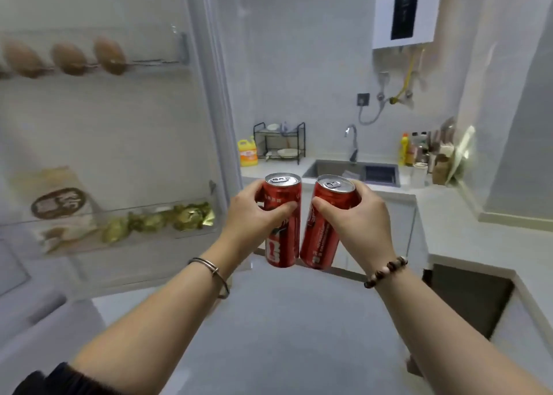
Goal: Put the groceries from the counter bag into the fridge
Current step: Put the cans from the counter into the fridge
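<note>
My left hand (254, 215) grips a tall red drink can (282, 245) held upright in mid-air. Beside it, my right hand (359, 218) grips a second red can (321, 242), tilted slightly to the right, and the two cans almost touch at their bases. The open fridge door (119, 125) stands to the left. Its upper rack holds brown eggs (68, 59), and its lower shelf holds a paper packet (59, 206) and gold-wrapped items (167, 219). The counter bag is not in view.
Behind the cans, a white counter (443, 215) holds a steel sink (353, 171) and tap. A yellow detergent jug (247, 152) and a black dish rack (279, 141) sit at the back left. Bottles (416, 150) crowd the back right. A dark hob (469, 296) lies at right.
</note>
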The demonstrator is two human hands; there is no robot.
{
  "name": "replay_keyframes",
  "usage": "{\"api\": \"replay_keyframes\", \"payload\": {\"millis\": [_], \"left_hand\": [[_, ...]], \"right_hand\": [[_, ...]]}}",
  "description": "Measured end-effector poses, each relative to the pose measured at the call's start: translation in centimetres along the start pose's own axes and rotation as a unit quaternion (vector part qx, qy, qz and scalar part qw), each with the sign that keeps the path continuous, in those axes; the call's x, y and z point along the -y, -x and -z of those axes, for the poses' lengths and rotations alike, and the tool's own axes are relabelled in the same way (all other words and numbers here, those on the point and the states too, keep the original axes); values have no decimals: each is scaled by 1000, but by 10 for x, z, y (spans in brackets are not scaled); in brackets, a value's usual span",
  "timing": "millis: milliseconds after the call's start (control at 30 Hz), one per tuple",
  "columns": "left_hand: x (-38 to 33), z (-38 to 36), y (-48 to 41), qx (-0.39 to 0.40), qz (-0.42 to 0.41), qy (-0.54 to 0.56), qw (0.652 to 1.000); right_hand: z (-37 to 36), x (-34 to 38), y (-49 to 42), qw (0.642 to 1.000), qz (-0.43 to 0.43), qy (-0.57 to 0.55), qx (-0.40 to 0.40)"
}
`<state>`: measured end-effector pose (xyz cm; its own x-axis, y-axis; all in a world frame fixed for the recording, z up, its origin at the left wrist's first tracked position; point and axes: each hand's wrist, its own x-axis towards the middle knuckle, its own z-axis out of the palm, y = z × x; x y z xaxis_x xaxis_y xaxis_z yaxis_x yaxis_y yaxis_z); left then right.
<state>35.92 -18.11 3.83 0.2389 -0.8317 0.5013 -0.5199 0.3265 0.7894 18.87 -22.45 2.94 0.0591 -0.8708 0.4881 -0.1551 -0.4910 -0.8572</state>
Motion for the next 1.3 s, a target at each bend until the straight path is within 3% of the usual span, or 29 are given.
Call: {"api": "replay_keyframes", "payload": {"millis": [300, 533, 733, 967, 1300], "left_hand": [[12, 164, 7, -199, 32, -65, 977], [13, 267, 12, -339, 44, -132, 930], [16, 357, 21, -411, 61, -194, 889], [28, 487, 20, -434, 58, -240, 866], [28, 644, -26, -445, -61, -301, 841]], "right_hand": [[-174, 72, -27, 974, 99, -113, 173], [-283, 130, -19, 935, 157, -186, 258], [-368, 180, 5, 899, 163, -250, 320], [-473, 250, 30, 876, 142, -328, 322], [-624, 362, 25, 882, 134, -404, 203]]}}
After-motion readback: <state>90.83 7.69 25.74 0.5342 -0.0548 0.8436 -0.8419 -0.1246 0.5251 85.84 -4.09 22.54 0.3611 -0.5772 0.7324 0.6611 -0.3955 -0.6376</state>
